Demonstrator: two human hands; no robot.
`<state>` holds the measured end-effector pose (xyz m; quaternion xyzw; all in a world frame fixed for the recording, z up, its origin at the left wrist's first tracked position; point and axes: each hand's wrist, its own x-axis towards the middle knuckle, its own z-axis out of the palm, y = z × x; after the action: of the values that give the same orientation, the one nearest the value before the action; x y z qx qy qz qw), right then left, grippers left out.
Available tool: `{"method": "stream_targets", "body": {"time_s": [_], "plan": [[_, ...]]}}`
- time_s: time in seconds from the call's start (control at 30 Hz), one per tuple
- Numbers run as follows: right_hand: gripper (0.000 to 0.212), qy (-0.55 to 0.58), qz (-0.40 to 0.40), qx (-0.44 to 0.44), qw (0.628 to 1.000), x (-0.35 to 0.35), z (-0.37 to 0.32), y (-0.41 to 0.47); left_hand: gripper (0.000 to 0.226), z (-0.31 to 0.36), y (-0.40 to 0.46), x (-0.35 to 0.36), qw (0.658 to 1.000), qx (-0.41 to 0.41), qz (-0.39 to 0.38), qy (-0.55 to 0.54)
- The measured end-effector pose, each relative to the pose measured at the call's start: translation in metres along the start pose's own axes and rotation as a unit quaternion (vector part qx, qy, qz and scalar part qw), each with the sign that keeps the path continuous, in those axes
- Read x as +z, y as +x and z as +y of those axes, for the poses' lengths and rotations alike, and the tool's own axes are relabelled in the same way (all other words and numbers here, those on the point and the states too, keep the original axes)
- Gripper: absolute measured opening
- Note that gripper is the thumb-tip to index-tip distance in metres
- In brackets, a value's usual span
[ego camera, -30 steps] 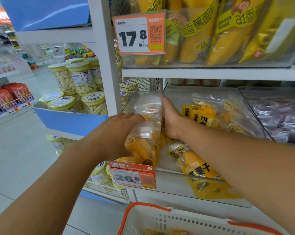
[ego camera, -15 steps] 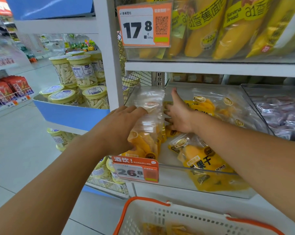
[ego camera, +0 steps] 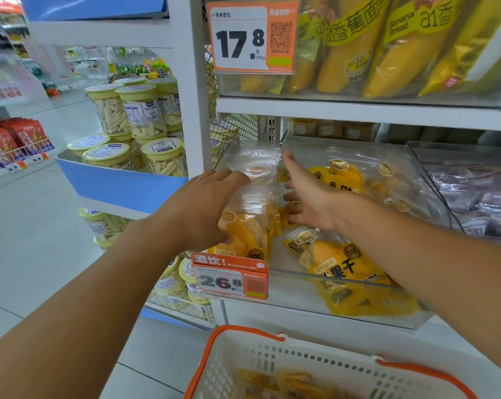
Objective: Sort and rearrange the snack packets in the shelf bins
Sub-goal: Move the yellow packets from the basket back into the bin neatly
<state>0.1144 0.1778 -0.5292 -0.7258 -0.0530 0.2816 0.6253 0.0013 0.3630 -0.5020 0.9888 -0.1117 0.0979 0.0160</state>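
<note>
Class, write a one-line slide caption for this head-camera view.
Left hand holds upright mango packets in a clear bin while the open right hand reaches alongside.

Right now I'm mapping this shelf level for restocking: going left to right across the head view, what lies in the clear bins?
Stack of upright mango packets gripped by the left hand → open right hand → flat mango packets → purple packets.

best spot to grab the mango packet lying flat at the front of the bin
Probably its near short edge, from above and in front: the flat mango packet lies face up against the clear bin's front wall, so a pinch at that flat end lifts it over. The right hand is open nearby.
</note>
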Motion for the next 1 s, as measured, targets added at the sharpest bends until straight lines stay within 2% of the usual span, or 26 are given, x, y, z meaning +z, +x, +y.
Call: {"method": "stream_targets", "body": {"time_s": [0.07, 0.13, 0.23, 0.33, 0.4, 0.47, 0.5, 0.6, 0.67, 0.7, 0.77, 0.83, 0.93, 1.0], "plan": [[0.1, 0.079, -0.063, 0.015, 0.995, 0.009, 0.009, 0.005, 0.101, 0.0, 0.001, 0.001, 1.0, -0.001, 0.004, 0.005], [0.109, 0.104, -0.101, 0.027, 0.989, 0.016, 0.017, 0.01, 0.099, 0.001, 0.001, 0.002, 1.0, -0.003, 0.009, 0.011], [0.106, 0.101, -0.16, 0.017, 0.982, 0.016, 0.022, 0.002, 0.097, 0.001, 0.001, 0.004, 1.0, -0.004, 0.022, 0.018], [0.105, 0.047, -0.206, 0.044, 0.976, 0.008, 0.027, -0.006, 0.097, 0.0, 0.002, 0.005, 0.999, -0.006, 0.028, 0.021], [0.084, 0.043, -0.165, 0.033, 0.985, 0.006, 0.024, -0.012, 0.097, -0.001, 0.003, 0.004, 1.0, -0.008, 0.028, 0.013], [0.047, 0.028, -0.098, -0.026, 0.994, 0.004, 0.017, -0.018, 0.097, -0.002, 0.003, 0.003, 1.0, -0.011, 0.022, -0.002], [0.041, 0.003, -0.083, -0.05, 0.995, 0.002, 0.013, -0.024, 0.098, -0.003, 0.002, 0.002, 1.0, -0.012, 0.02, -0.013], [0.082, -0.138, -0.13, -0.07, 0.979, 0.002, 0.006, -0.045, 0.099, -0.004, 0.001, 0.002, 0.999, -0.012, 0.019, -0.032], [0.076, -0.271, -0.131, -0.079, 0.95, 0.011, 0.005, -0.053, 0.102, -0.004, 0.002, 0.002, 0.999, -0.012, 0.02, -0.031], [0.072, -0.347, -0.101, -0.089, 0.928, 0.019, 0.005, -0.053, 0.105, -0.004, 0.002, 0.002, 0.999, -0.012, 0.021, -0.031], [0.08, -0.473, -0.021, -0.094, 0.876, 0.036, 0.004, -0.051, 0.112, -0.004, 0.002, 0.001, 0.999, -0.012, 0.015, -0.035], [0.084, -0.535, 0.046, -0.107, 0.837, 0.047, 0.005, -0.047, 0.119, -0.005, 0.002, 0.002, 0.999, -0.007, 0.003, -0.04], [0.084, -0.542, 0.062, -0.109, 0.831, 0.049, 0.006, -0.047, 0.126, -0.006, 0.002, 0.004, 1.0, 0.015, -0.009, -0.002], [0.067, -0.547, 0.04, -0.097, 0.83, 0.04, 0.004, -0.048, 0.121, -0.008, 0.004, 0.006, 0.999, 0.03, -0.005, 0.027]]}}
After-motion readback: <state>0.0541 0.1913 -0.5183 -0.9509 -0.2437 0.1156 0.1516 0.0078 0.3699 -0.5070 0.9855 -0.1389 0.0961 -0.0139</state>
